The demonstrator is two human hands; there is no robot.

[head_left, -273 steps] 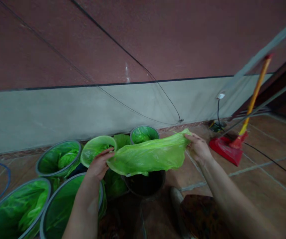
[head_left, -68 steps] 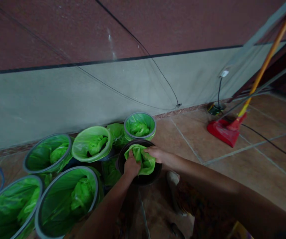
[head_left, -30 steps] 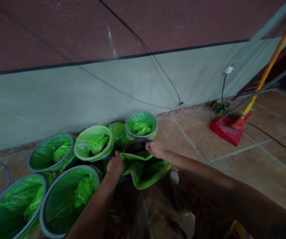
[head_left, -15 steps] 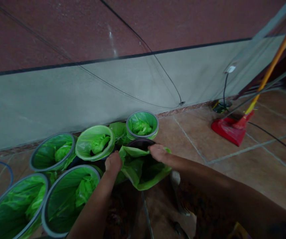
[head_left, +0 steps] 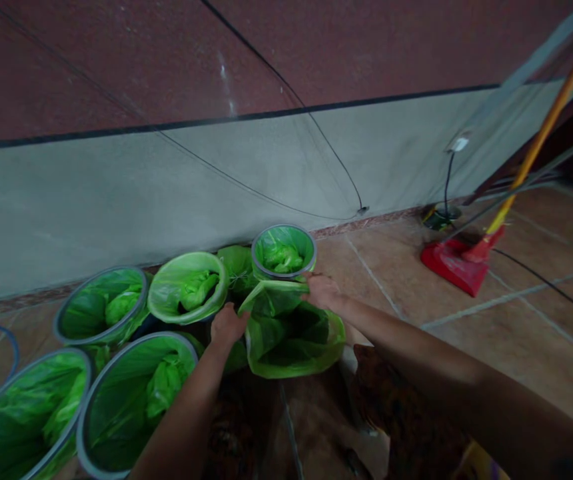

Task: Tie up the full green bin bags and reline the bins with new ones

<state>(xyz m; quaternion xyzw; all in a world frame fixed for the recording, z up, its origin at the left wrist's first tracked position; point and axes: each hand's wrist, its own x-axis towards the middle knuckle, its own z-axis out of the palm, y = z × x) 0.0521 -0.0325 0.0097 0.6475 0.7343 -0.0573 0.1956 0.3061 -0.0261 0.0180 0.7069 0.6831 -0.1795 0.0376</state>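
A green plastic bag [head_left: 296,363] lines a bin in front of me, its mouth spread wide and its edge folded outward. My left hand [head_left: 228,325] is closed on the left part of the bag's edge. On the far right part of the rim, my right hand [head_left: 320,292] grips the same edge. The bin's wall is covered by the bag, and its inside is dark. Just beyond stands a small grey-rimmed bin [head_left: 284,275] with a green liner. Left of my left hand is a pale green lined bin [head_left: 189,319].
More lined bins, such as a grey-rimmed bin [head_left: 84,400], stand at the left along the wall. A blue hose [head_left: 14,343] lies at the far left. To the right are a red dustpan [head_left: 454,263] with a yellow handle, a small pot [head_left: 441,217] and a black cable [head_left: 546,283].
The bag's far edge now lies over the dark bin rim that showed before. The bag's mouth is wider and rounder. Both hands have stayed near the rim.
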